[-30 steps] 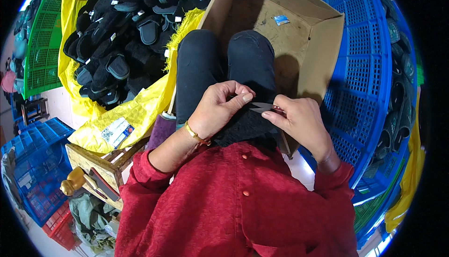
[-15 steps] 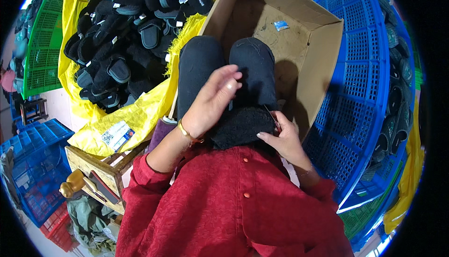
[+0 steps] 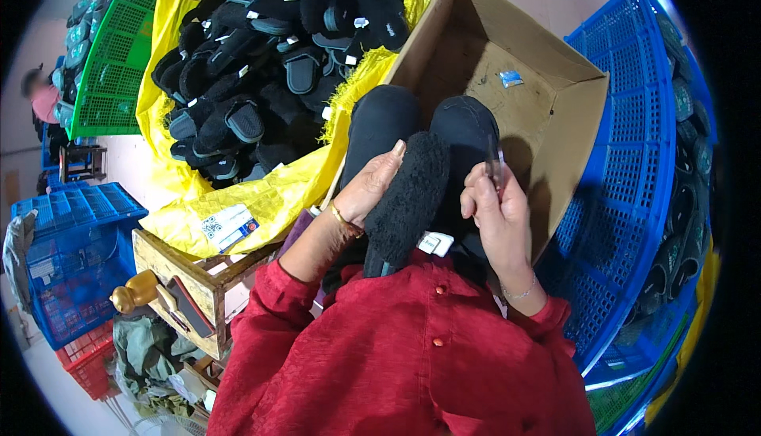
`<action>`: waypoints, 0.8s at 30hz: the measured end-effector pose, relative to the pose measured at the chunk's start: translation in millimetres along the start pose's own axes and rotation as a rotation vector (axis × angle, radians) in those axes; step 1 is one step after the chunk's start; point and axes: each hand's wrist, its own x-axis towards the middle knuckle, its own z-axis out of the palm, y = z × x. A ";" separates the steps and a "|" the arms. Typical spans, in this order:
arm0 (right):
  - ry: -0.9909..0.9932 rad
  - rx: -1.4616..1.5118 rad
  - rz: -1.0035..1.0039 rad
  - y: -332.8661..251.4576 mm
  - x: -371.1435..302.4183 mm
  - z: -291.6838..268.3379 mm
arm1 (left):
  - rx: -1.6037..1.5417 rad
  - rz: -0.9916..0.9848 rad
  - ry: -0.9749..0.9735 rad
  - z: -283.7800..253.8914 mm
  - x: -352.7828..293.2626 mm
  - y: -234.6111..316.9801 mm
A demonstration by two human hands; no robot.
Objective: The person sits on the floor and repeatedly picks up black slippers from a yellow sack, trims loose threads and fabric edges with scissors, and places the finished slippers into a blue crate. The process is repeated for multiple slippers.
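A black fuzzy slipper point(image 3: 410, 194) stands on end over my lap, its grey sole edge showing at the bottom. My left hand point(image 3: 369, 189) grips it from the left side, thumb up along the pile. From its lower right sticks out a white tag point(image 3: 435, 243). My right hand point(image 3: 504, 218) is raised to the right of the slipper, apart from it, with fingers curled round small scissors point(image 3: 495, 160). Their slim blades point upward and look blurred; most of the handle is hidden in the fingers.
A yellow woven sack point(image 3: 317, 173) at the left holds many black slippers point(image 3: 246, 123). Beyond my knees lies an open cardboard box point(image 3: 567, 115) with a small blue packet point(image 3: 510, 78). Blue crates point(image 3: 626, 143) stand at the right; a wooden drawer point(image 3: 178, 277) sits at the left.
The slipper has gone from lying across my lap to standing upright in my left hand, which was empty and raised before. My right hand has let go of it and lifted the scissors.
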 end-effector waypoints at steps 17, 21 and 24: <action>0.078 -0.600 -0.032 -36.6 12.4 -43.8 | 0.735 0.506 0.036 34.7 23.5 46.4; 0.079 -0.406 0.011 -71.9 0.2 -34.5 | 0.994 0.792 -0.071 74.7 43.1 64.1; 0.231 -0.390 -0.063 -71.4 3.7 -48.7 | 0.885 1.167 0.168 79.8 59.6 58.4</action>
